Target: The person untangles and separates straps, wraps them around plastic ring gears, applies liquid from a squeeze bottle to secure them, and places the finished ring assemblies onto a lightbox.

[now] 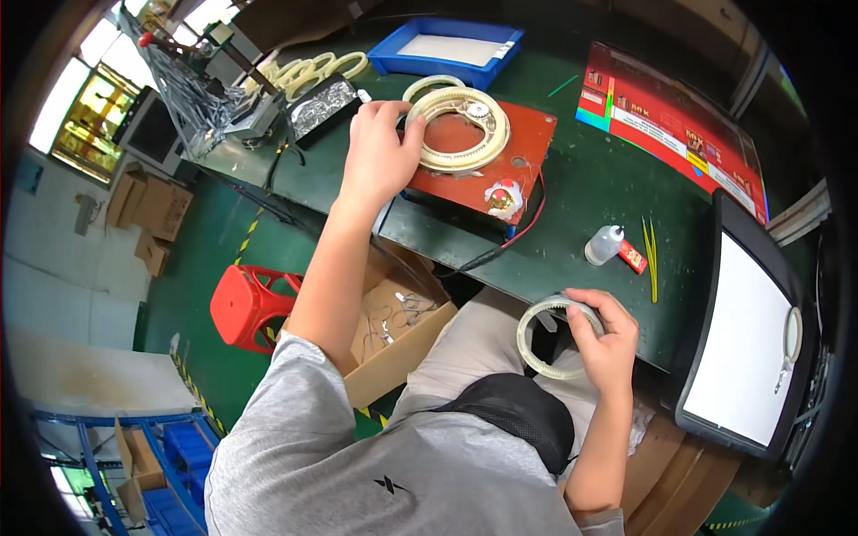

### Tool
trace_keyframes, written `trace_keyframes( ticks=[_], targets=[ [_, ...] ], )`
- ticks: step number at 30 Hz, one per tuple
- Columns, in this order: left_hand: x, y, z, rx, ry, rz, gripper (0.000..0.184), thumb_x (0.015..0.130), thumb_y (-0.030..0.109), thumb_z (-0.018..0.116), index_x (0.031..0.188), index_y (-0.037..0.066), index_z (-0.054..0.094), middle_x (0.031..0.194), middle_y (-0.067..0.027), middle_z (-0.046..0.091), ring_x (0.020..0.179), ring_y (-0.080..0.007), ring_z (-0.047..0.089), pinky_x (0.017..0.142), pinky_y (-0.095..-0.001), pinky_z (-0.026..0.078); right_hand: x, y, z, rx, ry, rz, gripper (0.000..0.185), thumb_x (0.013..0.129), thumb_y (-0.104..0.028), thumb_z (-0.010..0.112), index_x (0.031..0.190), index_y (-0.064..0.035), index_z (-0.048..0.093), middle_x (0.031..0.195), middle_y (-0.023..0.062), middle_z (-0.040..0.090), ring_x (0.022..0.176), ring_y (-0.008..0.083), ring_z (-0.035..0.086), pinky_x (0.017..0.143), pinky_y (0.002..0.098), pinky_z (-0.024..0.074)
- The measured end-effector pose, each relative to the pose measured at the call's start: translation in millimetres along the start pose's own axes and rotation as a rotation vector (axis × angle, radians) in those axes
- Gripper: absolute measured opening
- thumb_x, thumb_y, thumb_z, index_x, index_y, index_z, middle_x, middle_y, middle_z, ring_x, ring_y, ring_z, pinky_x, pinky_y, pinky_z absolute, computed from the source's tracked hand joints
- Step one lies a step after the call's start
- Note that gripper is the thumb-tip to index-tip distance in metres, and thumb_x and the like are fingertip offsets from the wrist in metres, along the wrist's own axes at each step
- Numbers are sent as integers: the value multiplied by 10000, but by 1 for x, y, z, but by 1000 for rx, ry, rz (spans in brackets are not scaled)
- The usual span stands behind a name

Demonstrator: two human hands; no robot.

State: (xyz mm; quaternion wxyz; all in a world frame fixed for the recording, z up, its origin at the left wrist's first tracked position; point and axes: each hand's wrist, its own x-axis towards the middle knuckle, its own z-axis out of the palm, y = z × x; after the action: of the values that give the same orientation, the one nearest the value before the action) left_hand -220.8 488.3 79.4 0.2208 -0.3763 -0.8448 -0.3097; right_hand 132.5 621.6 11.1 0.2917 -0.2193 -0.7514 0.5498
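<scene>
A large cream-coloured ring with a toothed inner edge and a small white gear lies on the red-orange plate. My left hand is closed at the ring's left rim, thumb in front and fingers behind; part of the grip is hidden. Over my lap, near the table's front edge, my right hand holds a paler toothed ring by its right side, between thumb and fingers. Another ring shows partly behind the large one.
Behind the plate stands a blue tray. Several rings lie at the back left, near a foil-covered box. A squeeze bottle and yellow tweezers are on the right. Below the table sits a cardboard box; a red stool stands left.
</scene>
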Motion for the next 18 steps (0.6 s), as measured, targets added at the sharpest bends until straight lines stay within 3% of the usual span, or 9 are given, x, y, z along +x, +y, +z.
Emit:
trace_keyframes(
  ticks=[6, 12, 13, 18],
  targets=[
    [-4, 2, -2, 47, 40, 47, 315, 971, 326, 704, 1113, 50, 760, 1152, -233, 654, 1086, -368, 625, 955, -433, 512, -1, 2, 1, -24, 11, -21, 178, 898, -26, 744, 1070, 14, 762, 1004, 122, 756, 909, 201, 709, 843, 312, 541],
    [4, 6, 0, 180, 19, 41, 237, 947, 290, 701, 1002, 69, 767, 899, -126, 687, 909, -312, 668, 829, -413, 540, -4, 0, 1, -29, -2, -2, 177, 903, -30, 741, 1073, 15, 760, 1016, 124, 755, 932, 199, 707, 853, 312, 538],
    [6, 6, 1, 198, 37, 77, 255, 957, 300, 687, 1009, 65, 772, 793, -101, 687, 799, -311, 679, 773, -420, 549, -3, 2, 2, -15, 0, 5, 177, 904, -31, 741, 1074, 14, 760, 1017, 123, 756, 933, 197, 707, 855, 311, 538],
    [5, 10, -12, 117, -45, 5, 298, 980, 313, 664, 1053, 42, 765, 735, -134, 701, 713, -344, 693, 703, -436, 551, -6, 5, 2, -4, 3, 13, 180, 904, -25, 743, 1079, 13, 759, 1019, 118, 756, 934, 191, 707, 860, 308, 539]
  ],
)
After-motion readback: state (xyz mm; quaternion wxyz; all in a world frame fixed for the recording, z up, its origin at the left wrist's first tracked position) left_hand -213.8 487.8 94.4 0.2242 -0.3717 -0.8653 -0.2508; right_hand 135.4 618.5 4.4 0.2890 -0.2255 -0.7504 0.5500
